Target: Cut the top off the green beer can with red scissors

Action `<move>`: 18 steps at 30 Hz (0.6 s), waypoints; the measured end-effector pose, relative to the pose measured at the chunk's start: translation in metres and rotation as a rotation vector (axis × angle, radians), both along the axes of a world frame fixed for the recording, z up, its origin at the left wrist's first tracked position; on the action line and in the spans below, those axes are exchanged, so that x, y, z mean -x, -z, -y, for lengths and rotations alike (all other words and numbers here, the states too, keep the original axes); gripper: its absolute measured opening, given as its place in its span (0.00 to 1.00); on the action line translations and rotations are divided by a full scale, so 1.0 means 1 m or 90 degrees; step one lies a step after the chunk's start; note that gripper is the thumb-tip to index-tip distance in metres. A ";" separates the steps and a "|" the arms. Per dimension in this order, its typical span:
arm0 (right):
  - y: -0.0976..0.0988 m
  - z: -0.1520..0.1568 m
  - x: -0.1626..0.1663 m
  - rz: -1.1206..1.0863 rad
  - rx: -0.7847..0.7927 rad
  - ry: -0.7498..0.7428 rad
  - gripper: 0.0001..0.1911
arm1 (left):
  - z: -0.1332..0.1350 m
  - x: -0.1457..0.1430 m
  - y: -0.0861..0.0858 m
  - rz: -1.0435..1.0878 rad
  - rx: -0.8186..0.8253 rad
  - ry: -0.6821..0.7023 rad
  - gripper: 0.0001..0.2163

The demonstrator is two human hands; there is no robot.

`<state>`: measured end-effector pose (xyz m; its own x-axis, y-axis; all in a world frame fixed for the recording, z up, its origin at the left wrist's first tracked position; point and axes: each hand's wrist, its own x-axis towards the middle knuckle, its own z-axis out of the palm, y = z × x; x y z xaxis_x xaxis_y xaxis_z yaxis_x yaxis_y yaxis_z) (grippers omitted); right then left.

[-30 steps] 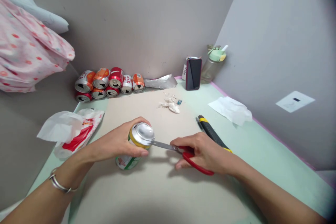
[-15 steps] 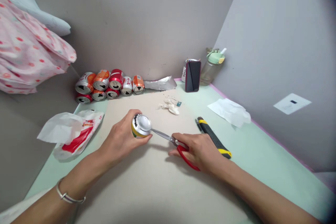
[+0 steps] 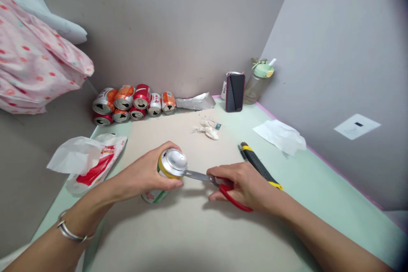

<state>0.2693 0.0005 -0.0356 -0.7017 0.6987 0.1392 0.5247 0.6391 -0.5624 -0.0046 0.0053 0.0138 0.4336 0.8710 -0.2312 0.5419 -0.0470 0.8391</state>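
Observation:
My left hand point(image 3: 148, 170) is wrapped round a drink can point(image 3: 172, 169), silver at its domed end with a yellow band and a white and green side. That end faces up and toward me, and a dark jagged cut shows along its far left rim. My right hand point(image 3: 242, 182) grips the red handles of a pair of scissors point(image 3: 199, 175). Their blades point left and meet the can's right side just under the rim; whether the tip is inside the metal I cannot tell.
Several empty cans point(image 3: 140, 97) are stacked along the back wall, beside a cut metal sheet point(image 3: 196, 102). A utility knife point(image 3: 259, 165) lies right of my right hand. Crumpled tissue point(image 3: 208, 129), a tissue pack point(image 3: 95, 165), a phone point(image 3: 235, 93), a bottle point(image 3: 256, 83) and white paper point(image 3: 280, 136) surround the board.
The can has come down and toward me, tilting so that more of its side shows. The scissors have moved down with it, still against the can.

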 end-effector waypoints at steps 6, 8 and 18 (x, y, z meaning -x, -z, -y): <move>-0.002 0.004 0.003 -0.003 0.042 -0.027 0.20 | -0.002 0.004 0.003 0.017 0.026 0.053 0.20; -0.004 0.005 0.003 -0.008 0.079 -0.053 0.20 | -0.001 0.005 0.002 0.014 0.053 0.079 0.21; 0.004 0.008 0.003 0.042 -0.044 0.066 0.22 | 0.003 -0.005 0.001 -0.044 -0.045 -0.057 0.19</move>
